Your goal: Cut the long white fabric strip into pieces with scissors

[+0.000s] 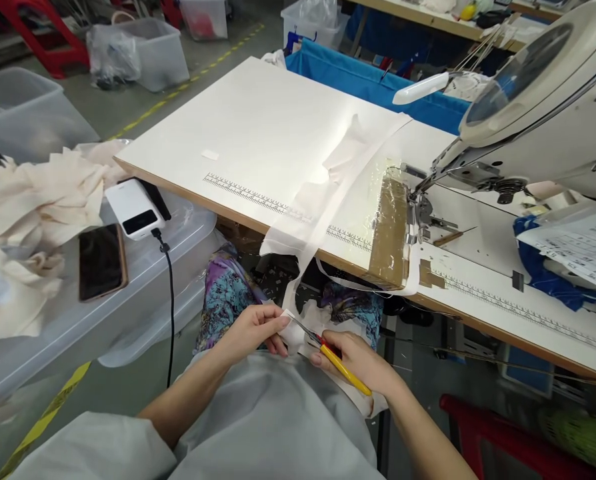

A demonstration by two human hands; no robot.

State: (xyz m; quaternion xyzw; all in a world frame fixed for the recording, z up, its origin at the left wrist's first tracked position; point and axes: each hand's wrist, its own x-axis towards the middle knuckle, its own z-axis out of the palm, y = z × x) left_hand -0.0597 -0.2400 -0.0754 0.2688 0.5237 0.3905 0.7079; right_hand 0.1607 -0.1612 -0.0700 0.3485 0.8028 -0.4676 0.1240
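Note:
My left hand (258, 328) pinches the end of a white fabric strip (298, 297) between thumb and fingers, over my lap. My right hand (355, 357) is closed around small scissors (345, 373) with yellow and red handles. Their metal blades point up and left, at the fabric beside my left fingertips; whether they are open is too small to tell. From there the strip runs up over the table edge and across the tabletop. More pale fabric (295, 337) lies bunched under both hands, partly hidden by them.
A white sewing machine (543, 133) stands on the white table (273, 113) at right. Pale fabric (343, 153) lies on the tabletop. To the left, a power bank (134, 203) with a cable, a phone (103, 263) and a fabric heap (43, 200) rest on a plastic box (188, 223).

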